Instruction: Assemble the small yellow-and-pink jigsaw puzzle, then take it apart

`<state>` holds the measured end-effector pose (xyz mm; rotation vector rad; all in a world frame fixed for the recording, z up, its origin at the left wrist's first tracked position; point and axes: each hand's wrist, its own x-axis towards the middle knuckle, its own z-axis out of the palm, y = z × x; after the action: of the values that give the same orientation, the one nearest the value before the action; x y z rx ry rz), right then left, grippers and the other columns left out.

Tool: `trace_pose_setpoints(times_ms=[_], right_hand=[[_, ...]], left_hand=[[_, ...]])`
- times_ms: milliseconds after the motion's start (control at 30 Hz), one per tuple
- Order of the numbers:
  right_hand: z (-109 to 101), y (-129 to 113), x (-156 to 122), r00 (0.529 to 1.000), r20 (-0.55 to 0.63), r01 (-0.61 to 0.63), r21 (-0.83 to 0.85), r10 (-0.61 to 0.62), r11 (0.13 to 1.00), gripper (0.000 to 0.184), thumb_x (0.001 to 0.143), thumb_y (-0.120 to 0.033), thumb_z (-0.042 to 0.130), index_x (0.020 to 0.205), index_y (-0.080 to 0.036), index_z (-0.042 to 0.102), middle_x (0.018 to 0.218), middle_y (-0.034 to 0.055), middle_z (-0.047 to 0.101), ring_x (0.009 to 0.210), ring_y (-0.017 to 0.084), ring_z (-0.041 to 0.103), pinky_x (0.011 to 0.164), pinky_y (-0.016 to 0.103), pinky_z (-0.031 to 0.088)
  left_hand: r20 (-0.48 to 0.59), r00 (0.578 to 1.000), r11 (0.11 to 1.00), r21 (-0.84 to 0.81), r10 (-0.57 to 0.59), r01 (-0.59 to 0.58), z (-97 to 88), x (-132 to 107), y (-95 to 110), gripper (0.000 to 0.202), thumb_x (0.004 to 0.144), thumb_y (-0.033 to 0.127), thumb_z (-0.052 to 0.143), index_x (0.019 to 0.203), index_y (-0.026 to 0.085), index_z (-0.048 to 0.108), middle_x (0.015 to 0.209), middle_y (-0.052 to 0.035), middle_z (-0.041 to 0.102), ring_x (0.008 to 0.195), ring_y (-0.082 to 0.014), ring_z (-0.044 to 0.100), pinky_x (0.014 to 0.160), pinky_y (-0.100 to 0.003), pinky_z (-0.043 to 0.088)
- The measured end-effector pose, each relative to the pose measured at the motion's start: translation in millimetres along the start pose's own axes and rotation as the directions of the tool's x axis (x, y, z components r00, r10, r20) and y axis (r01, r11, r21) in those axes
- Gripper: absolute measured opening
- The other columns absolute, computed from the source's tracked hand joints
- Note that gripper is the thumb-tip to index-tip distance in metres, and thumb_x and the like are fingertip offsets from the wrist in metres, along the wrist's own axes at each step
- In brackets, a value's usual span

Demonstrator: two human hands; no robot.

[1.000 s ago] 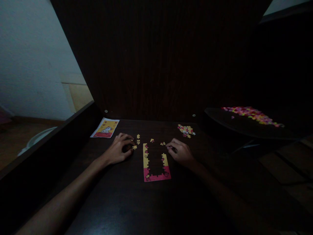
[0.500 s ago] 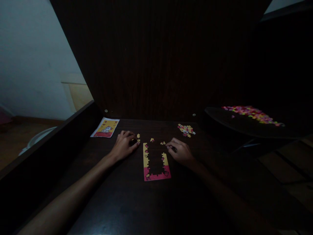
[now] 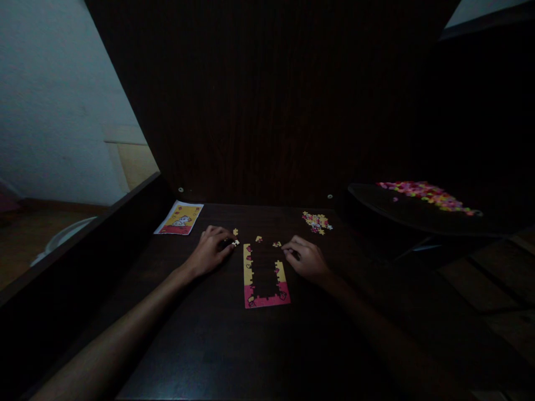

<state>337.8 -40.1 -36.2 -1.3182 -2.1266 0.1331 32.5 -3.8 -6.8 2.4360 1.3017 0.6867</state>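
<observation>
A partly joined jigsaw puzzle (image 3: 267,302), yellow above and pink below, lies on the dark table as a U-shaped border. My left hand (image 3: 214,249) is at its upper left, thumb and forefinger closed on a small puzzle piece (image 3: 236,243) that looks pale and slightly tilted. Just beyond those fingers lies a yellow piece (image 3: 235,231). My right hand (image 3: 306,257) rests to the upper right, fingers curled in a pinch, tips at the edge of a yellow and pink piece (image 3: 277,244). Between both hands sits another loose piece (image 3: 259,239).
A picture card (image 3: 180,218) of a white animal lies at the back left. Several loose pieces form a pile (image 3: 317,221) at the back right. Farther right, a dark raised surface (image 3: 376,209) bears many small colourful bits (image 3: 430,195). A tall dark panel (image 3: 259,111) stands behind the table.
The piece at my left fingertips now looks paler and more tilted, and the left fingers have closed in on it. My right hand stays nearly where it was. The view shifts slightly.
</observation>
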Motion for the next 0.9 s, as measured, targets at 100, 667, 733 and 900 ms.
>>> trace_pose_setpoints(times_ms=[100, 667, 733, 900], right_hand=[[-0.2, -0.3, 0.1, 1.000, -0.002, 0.002, 0.010, -0.002, 1.000, 0.017, 0.087, -0.017, 0.055, 0.086, -0.021, 0.072, 0.083, 0.0037, 0.065, 0.071, 0.016, 0.061, 0.067, 0.026, 0.047], [-6.5, -12.1, 2.7, 0.999, -0.034, 0.025, 0.291, -0.015, 0.956, 0.018, 0.090, -0.025, 0.055, 0.090, -0.018, 0.072, 0.074, 0.0021, 0.059, 0.056, 0.012, 0.048, 0.053, 0.025, 0.041], [-7.8, -16.4, 2.6, 0.999, -0.036, 0.013, 0.350, -0.001, 0.937, 0.019, 0.089, -0.027, 0.057, 0.094, -0.018, 0.073, 0.074, 0.0014, 0.059, 0.053, 0.010, 0.045, 0.051, 0.024, 0.040], [-4.6, -22.8, 1.4, 0.996, -0.018, -0.069, 0.488, 0.089, 0.870, 0.020, 0.088, -0.032, 0.060, 0.095, -0.018, 0.072, 0.075, 0.0019, 0.062, 0.054, 0.010, 0.046, 0.051, 0.024, 0.038]], left_hand=[[0.004, 1.000, 1.000, 0.000, -0.004, 0.004, 1.5, -0.8, 0.6, 0.020, 0.091, 0.033, 0.055, 0.104, 0.025, 0.068, 0.104, -0.0054, 0.069, 0.107, -0.0277, 0.053, 0.094, -0.046, 0.041], [-0.033, 0.999, 0.964, -0.265, -0.015, 0.006, 8.7, 14.0, 55.4, 0.016, 0.085, 0.023, 0.061, 0.100, 0.024, 0.067, 0.094, -0.0009, 0.072, 0.095, -0.0234, 0.061, 0.087, -0.041, 0.048], [0.014, 1.000, 0.957, -0.289, 0.004, 0.001, 14.0, 18.8, 63.9, 0.016, 0.085, 0.023, 0.062, 0.101, 0.024, 0.066, 0.091, -0.0006, 0.073, 0.094, -0.0235, 0.062, 0.088, -0.041, 0.048], [0.045, 0.998, 0.941, -0.338, 0.038, -0.021, 24.4, 29.8, 74.0, 0.013, 0.085, 0.021, 0.064, 0.098, 0.022, 0.065, 0.089, -0.0005, 0.073, 0.094, -0.0221, 0.063, 0.089, -0.038, 0.047]])
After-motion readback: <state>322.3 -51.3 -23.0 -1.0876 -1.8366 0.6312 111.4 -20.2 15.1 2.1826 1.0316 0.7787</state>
